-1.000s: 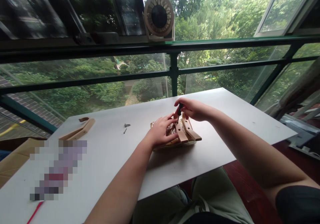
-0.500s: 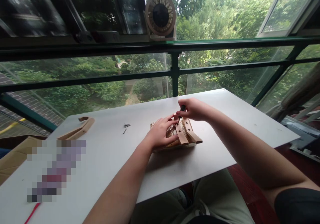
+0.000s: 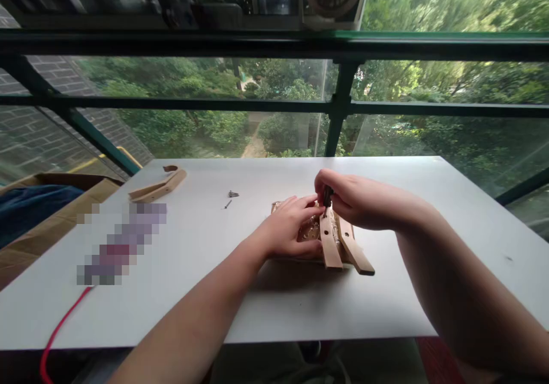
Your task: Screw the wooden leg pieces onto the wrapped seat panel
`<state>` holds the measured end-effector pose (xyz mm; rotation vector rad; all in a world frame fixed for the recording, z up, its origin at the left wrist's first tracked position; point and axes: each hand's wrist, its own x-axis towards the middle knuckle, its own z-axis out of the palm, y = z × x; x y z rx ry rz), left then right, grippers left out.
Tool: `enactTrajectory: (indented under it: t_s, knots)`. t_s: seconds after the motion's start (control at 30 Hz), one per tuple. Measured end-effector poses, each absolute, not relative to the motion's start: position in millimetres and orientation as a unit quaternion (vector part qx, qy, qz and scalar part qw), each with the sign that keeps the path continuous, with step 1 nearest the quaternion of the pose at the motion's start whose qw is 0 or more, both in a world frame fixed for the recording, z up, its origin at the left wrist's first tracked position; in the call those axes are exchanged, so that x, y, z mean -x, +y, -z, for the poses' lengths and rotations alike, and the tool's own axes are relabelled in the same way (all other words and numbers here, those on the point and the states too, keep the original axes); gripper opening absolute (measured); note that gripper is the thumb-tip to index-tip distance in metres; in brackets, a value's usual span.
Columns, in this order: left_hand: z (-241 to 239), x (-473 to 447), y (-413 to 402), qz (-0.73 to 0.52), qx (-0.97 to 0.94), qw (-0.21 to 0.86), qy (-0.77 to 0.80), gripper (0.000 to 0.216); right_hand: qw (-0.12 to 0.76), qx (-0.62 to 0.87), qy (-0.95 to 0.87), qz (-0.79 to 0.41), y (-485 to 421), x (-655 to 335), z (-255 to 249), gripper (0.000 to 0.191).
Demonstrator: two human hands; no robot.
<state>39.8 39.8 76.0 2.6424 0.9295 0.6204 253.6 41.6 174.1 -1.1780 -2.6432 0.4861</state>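
Note:
My right hand (image 3: pixel 349 198) is closed around the black handle of a screwdriver (image 3: pixel 327 195), held upright. Its tip meets the far end of a curved wooden strip (image 3: pixel 330 247) that has a dark hole in it. With thumb and fingers apart but curved, my left hand (image 3: pixel 289 227) steadies this strip from the left. A second wooden strip (image 3: pixel 358 254), also with a hole, lies alongside on the right. Beneath both is a base wrapped in clear plastic (image 3: pixel 309 232), partly hidden by my left hand.
Several screws (image 3: pixel 233 194) and a single one (image 3: pixel 227 204) lie left of the base on the white table (image 3: pixel 193 270). Farther left are a hooked wooden piece (image 3: pixel 158 187), a pixelated object (image 3: pixel 124 241) and a red cord (image 3: pixel 60 327). A cardboard box (image 3: pixel 98 192) stands beside the table.
The view has tilted down and turned left, so the table appears shifted right. The screwdriver stays at the strip's far end, with the right hand now more over it; the left hand keeps its place.

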Motion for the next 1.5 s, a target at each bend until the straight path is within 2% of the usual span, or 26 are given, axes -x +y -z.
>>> enactTrajectory:
  t_s: [0.13, 0.27, 0.4, 0.5, 0.63, 0.7, 0.77, 1.0, 1.17, 1.4, 1.5]
  knots:
    - [-79, -39, 40, -0.203, -0.912, 0.143, 0.326, 0.068, 0.085, 0.408, -0.897, -0.146, 44, -261, -180, 0.017]
    - [-81, -40, 39, -0.192, -0.909, 0.152, 0.338, 0.068, 0.1, 0.406, -0.902, -0.109, 52, -264, -179, 0.007]
    - [-83, -41, 38, -0.176, -0.907, 0.159, 0.349, 0.071, 0.133, 0.405, -0.901, -0.077, 60, -265, -173, 0.028]
    - [-84, -40, 38, -0.166, -0.906, 0.164, 0.352, 0.074, 0.132, 0.413, -0.897, -0.086, 63, -265, -166, 0.032]
    - [-85, -40, 38, -0.163, -0.908, 0.162, 0.351, 0.074, 0.136, 0.427, -0.891, -0.077, 66, -265, -161, 0.028]
    - [-85, -41, 38, -0.163, -0.909, 0.159, 0.349, 0.075, 0.158, 0.425, -0.89, -0.06, 67, -265, -160, 0.017]
    - [-86, -41, 38, -0.165, -0.91, 0.156, 0.347, 0.075, 0.183, 0.401, -0.895, -0.072, 67, -265, -159, 0.005]
    - [-86, -41, 40, -0.174, -0.916, 0.152, 0.328, 0.071, 0.154, 0.306, -0.919, -0.197, 61, -272, -164, 0.013]
    - [-80, -41, 39, -0.187, -0.91, 0.144, 0.34, 0.073, 0.163, 0.324, -0.914, -0.182, 57, -280, -170, 0.018]
    - [-79, -44, 37, -0.153, -0.91, 0.132, 0.362, 0.101, 0.215, 0.33, -0.912, -0.111, 56, -288, -179, 0.017]
    - [-76, -46, 37, -0.152, -0.904, 0.121, 0.381, 0.103, 0.214, 0.346, -0.909, -0.091, 58, -288, -178, 0.015]
